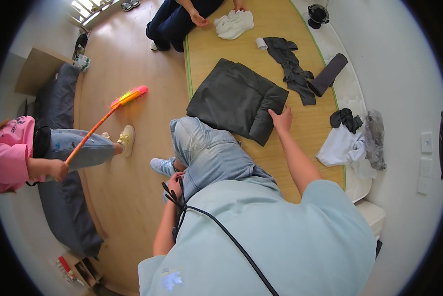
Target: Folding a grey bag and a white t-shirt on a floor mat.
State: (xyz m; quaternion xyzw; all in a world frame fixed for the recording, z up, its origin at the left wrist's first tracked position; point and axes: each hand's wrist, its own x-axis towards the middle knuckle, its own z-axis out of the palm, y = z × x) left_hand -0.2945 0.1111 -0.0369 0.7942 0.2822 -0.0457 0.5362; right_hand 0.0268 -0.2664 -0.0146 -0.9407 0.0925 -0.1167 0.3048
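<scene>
The dark cloth (pixel 231 98) lies near the left edge of the mat (pixel 201 54), long axis running crosswise. The right hand (pixel 281 120), nearer, touches its right end; the left hand (pixel 175 183) is beside cords (pixel 184 207). I cannot tell either's grip.

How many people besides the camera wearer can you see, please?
2: one person at the left, holding an orange-handled brush; another at the top, beyond the dark folded cloth, near a white cloth. Others could be outside the view.

A home's sleeping room, mat (pixel 308 129) over a quilted mattress (pixel 353 92), grey sofa (pixel 58 217), wood-look floor (pixel 118 202), clothes (pixel 336 147) lying about
</scene>
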